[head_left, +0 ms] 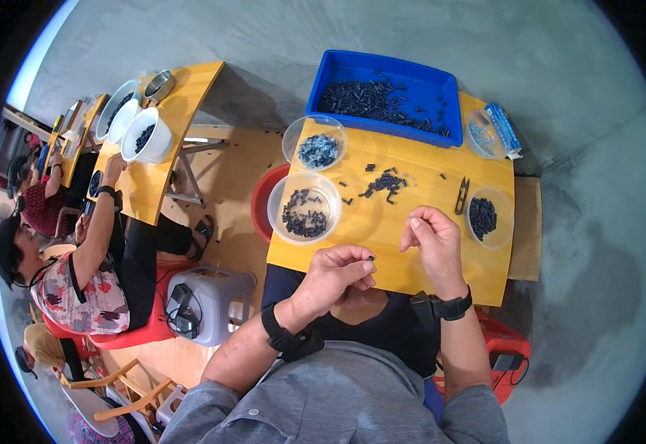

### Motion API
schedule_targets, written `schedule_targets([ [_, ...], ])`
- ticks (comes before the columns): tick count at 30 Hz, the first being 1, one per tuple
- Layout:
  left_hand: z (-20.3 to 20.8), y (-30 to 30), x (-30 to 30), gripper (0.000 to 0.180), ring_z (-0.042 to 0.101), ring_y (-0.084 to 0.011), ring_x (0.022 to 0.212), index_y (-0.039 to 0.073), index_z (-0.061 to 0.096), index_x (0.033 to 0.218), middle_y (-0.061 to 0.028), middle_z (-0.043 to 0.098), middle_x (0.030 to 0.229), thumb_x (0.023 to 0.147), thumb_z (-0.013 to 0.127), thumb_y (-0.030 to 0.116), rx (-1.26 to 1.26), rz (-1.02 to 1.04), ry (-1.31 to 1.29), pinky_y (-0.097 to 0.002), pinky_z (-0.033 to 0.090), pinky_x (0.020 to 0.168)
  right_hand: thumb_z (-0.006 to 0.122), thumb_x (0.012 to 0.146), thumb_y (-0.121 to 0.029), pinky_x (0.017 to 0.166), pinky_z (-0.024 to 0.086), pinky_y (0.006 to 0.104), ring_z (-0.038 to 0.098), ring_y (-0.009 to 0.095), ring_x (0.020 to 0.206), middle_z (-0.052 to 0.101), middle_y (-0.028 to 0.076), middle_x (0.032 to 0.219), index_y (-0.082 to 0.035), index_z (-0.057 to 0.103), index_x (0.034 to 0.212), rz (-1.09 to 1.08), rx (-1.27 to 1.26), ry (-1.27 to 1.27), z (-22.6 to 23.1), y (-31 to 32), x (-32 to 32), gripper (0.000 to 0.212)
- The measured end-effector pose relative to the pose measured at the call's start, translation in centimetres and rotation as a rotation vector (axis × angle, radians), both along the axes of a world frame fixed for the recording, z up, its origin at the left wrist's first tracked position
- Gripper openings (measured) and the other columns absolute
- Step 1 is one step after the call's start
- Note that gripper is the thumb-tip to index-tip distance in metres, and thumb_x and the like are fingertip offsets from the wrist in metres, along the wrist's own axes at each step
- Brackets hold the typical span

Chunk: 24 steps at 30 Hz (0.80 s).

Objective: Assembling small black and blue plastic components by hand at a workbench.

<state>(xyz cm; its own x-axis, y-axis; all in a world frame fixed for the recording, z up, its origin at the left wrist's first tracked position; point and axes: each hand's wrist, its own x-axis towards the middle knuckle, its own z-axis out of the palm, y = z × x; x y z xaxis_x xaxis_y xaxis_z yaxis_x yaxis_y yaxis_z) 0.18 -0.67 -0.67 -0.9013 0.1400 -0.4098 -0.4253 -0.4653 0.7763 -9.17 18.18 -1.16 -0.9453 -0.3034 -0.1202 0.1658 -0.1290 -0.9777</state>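
My left hand (341,274) is closed near the front edge of the yellow table (297,255), with a small black cylindrical piece (371,258) pinched between thumb and fingertip. To its right, my right hand (435,237) hovers over the tabletop, thumb and forefinger pressed together; whatever they pinch is too small to make out. Beyond both hands lies a loose pile of black pieces (384,183). A clear round tub (328,194) with similar pieces stands ahead of my left hand. Black thread snips (462,196) and another clear tub (498,238) of dark pieces are beside my right hand.
A big blue tray (386,127) of black pieces sits at the far edge. Bluish pieces (318,151) fill a tub at the far left; a blue carton (503,127) stands far right. A red bucket (261,200) is left of the table. Another person (82,288) works at a neighbouring table.
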Motion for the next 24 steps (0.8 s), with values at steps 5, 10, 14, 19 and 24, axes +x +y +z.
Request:
schedule_targets([
  [5,0.4,0.0,0.9,0.012,0.063,-0.0086,0.067,0.005,0.061,0.1,-0.003,0.065,0.079,0.089,0.062,0.011,-0.01,-0.02,-0.019,-0.0219,0.054,0.059,0.052,0.093,-0.007,0.056,0.052,0.0256,0.058,0.011,0.061,0.059,0.005,0.078,0.001,0.057,0.096,0.022,0.009,-0.034,0.3,-0.3,1.1,0.009],
  [10,1.6,0.0,1.1,0.01,0.062,-0.0079,0.07,0.001,0.062,0.097,-0.0025,0.063,0.081,0.088,0.061,0.006,0.024,-0.001,-0.02,-0.0199,0.05,0.062,0.053,0.093,-0.009,0.056,0.055,0.0283,0.061,0.013,0.061,0.061,0.006,0.081,0.0,0.057,0.099,-0.002,-0.202,-0.161,0.6,-0.5,2.0,0.011],
  [14,1.1,-0.1,1.3,0.01,0.062,-0.0086,0.069,0.002,0.061,0.098,-0.0029,0.064,0.082,0.089,0.061,0.007,0.002,0.016,-0.001,-0.021,0.051,0.062,0.053,0.093,-0.007,0.059,0.057,0.0301,0.063,0.015,0.065,0.062,0.008,0.087,-0.001,0.056,0.104,0.005,-0.357,-0.235,0.9,-0.3,2.1,0.013],
  [19,0.8,0.2,1.7,0.011,0.063,-0.0094,0.07,0.003,0.061,0.098,-0.0037,0.065,0.083,0.089,0.06,0.009,-0.02,-0.003,0.005,-0.0215,0.053,0.063,0.053,0.093,-0.007,0.061,0.058,0.0308,0.065,0.016,0.07,0.063,0.009,0.09,-0.001,0.056,0.105,0.018,-0.407,-0.27,1.4,0.3,2.3,0.014],
  [24,0.9,0.3,1.7,0.011,0.063,-0.0097,0.07,0.002,0.06,0.098,-0.0038,0.065,0.083,0.089,0.06,0.008,-0.034,0.009,0.006,-0.0213,0.052,0.063,0.054,0.091,-0.005,0.063,0.058,0.0307,0.066,0.017,0.071,0.064,0.01,0.091,-0.001,0.057,0.102,0.042,-0.449,-0.265,2.0,0.3,2.5,0.012],
])
